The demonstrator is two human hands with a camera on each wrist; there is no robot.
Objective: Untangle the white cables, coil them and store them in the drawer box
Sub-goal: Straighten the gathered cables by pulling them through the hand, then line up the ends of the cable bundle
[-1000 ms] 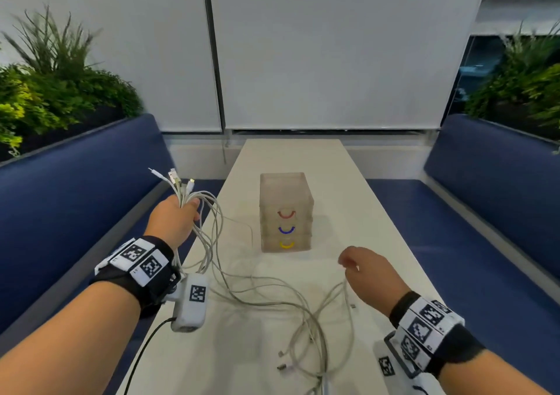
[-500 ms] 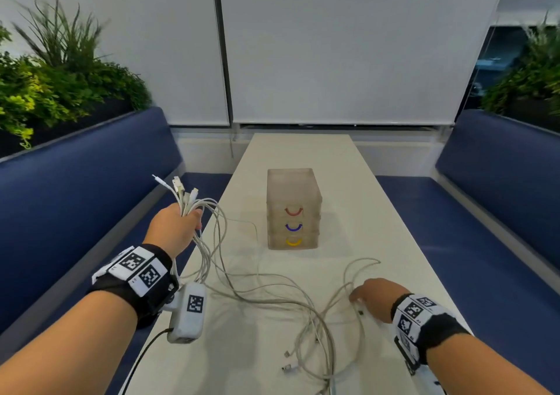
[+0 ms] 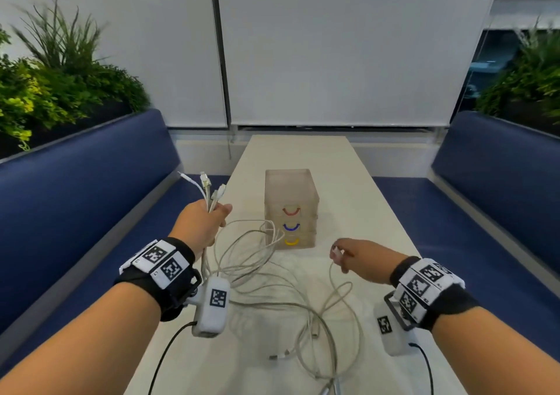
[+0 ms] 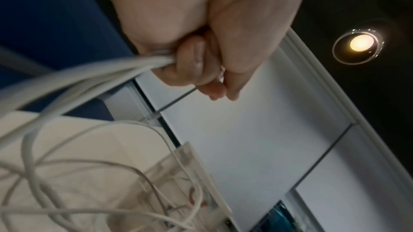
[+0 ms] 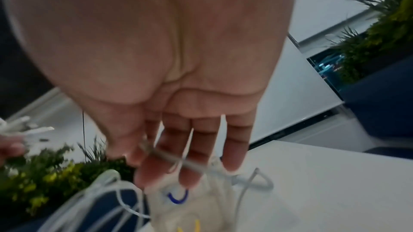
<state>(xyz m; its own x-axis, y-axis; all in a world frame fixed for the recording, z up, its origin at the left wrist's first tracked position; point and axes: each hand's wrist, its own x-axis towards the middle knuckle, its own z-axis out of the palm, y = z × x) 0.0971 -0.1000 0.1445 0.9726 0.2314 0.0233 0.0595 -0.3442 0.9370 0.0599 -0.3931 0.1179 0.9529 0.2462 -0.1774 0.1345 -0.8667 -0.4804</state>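
My left hand (image 3: 201,223) is raised over the table's left side and grips a bundle of white cables (image 3: 266,282); their plugs (image 3: 209,187) stick up out of the fist. From the left wrist the fingers (image 4: 192,62) are curled tight round the strands (image 4: 89,76). The rest of the tangle lies in loops on the table, with loose plugs (image 3: 280,356) near me. My right hand (image 3: 360,258) hovers in front of the drawer box (image 3: 291,194) and pinches one cable end (image 3: 335,252) between thumb and fingers (image 5: 166,158). The translucent box has red, blue and yellow handles, all drawers closed.
The long white table (image 3: 348,200) runs away from me between two blue benches (image 3: 75,200), (image 3: 491,188). Planters (image 3: 54,82) stand behind the backrests. A wall with blinds closes the far end.
My right hand has come up off the table's right side and moved left toward the box, lifting a cable end. My left hand with the bundle has shifted slightly right.
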